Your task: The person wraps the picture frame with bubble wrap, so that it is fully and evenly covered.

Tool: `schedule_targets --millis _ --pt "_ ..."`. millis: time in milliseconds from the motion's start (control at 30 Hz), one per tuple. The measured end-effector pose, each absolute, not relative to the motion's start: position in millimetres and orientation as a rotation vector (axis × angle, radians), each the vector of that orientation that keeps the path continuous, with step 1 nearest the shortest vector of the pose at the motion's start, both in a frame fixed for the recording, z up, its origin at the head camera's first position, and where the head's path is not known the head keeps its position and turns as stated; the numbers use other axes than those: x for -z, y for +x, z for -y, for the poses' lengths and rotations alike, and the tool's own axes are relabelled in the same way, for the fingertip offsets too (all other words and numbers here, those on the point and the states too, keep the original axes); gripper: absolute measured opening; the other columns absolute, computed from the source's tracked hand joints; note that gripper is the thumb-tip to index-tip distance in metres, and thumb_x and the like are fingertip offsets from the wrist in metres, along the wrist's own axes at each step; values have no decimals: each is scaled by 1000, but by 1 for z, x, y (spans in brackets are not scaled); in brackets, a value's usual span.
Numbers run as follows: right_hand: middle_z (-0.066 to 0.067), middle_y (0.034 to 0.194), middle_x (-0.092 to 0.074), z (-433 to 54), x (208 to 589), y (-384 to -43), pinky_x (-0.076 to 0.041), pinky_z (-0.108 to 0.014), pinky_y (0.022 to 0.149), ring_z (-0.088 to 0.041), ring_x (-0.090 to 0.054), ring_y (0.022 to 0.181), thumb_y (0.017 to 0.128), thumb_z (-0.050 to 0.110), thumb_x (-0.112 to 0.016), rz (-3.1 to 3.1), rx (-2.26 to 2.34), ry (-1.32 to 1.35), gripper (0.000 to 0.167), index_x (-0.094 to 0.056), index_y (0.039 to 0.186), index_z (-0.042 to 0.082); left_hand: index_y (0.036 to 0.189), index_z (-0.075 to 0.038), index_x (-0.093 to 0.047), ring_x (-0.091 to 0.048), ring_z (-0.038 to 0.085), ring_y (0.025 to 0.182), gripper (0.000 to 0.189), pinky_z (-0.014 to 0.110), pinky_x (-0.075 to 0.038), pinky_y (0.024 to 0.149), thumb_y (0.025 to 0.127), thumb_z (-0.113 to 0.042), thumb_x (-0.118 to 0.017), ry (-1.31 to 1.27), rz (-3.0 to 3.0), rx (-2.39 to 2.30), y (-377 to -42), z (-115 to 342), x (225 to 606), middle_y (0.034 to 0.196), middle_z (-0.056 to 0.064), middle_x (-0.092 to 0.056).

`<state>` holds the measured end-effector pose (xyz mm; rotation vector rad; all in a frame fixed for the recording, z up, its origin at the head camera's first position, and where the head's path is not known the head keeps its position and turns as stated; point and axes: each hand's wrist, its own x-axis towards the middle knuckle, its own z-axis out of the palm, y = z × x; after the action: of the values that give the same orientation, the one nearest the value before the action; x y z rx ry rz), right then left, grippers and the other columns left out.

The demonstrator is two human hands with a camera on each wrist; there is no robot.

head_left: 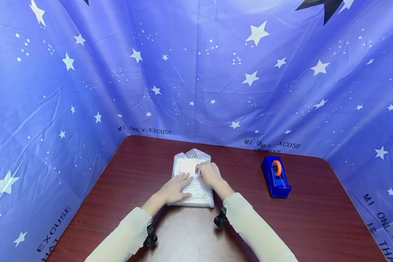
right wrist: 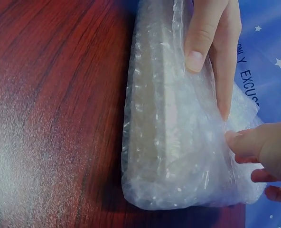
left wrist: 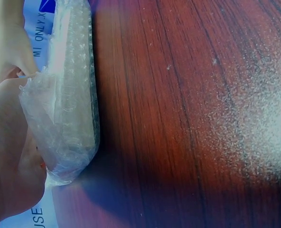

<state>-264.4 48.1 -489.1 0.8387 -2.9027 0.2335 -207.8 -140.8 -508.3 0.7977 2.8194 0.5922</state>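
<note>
A flat package in clear bubble wrap point(head_left: 198, 191) lies on the table, with a pale surface visible through its layers. My left hand point(head_left: 173, 188) rests on its left side with the fingers spread and straight. My right hand point(head_left: 210, 174) is at the package's upper right, fingers bent. In the right wrist view, its thumb and forefinger point(right wrist: 254, 145) pinch at the edge of the bubble wrap point(right wrist: 178, 147), close to the left fingertips. The left wrist view shows a loose fold of bubble wrap point(left wrist: 45, 118) at the package's near corner, beside the left hand point(left wrist: 12, 147).
A blue tape dispenser point(head_left: 276, 178) with an orange-cored roll stands on the right side of the dark red wooden table point(head_left: 314, 203). A blue curtain with white stars point(head_left: 196, 72) surrounds the table's back and sides.
</note>
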Motion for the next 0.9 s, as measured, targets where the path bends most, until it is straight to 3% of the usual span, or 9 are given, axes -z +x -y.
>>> schedule_targets --millis 267,500,900 --pt "-3 100 -66 -61 490 -262 -51 -41 86 -25 -60 103 78 30 -78 2882 -331 717 23 -69 94 15 147 -10 -39 -26 33 148 68 48 -22 122 90 -41 -59 790 -2810 -574 -207 138 511 157 13 -32" --pt "-8 104 -69 -82 493 -253 -50 -41 94 -27 -62 100 86 12 -69 2683 -563 652 18 -69 103 6 147 -9 -39 -26 33 148 68 48 -23 122 91 -41 -59 804 -2821 -555 -207 141 512 157 14 -33" --pt "-14 126 -65 -88 506 -221 -43 -46 110 -30 -58 125 91 4 -58 2642 -553 1067 30 -65 120 1 148 -12 -38 -25 31 149 69 46 -22 123 90 -43 -59 776 -2826 -536 -209 140 512 158 11 -31"
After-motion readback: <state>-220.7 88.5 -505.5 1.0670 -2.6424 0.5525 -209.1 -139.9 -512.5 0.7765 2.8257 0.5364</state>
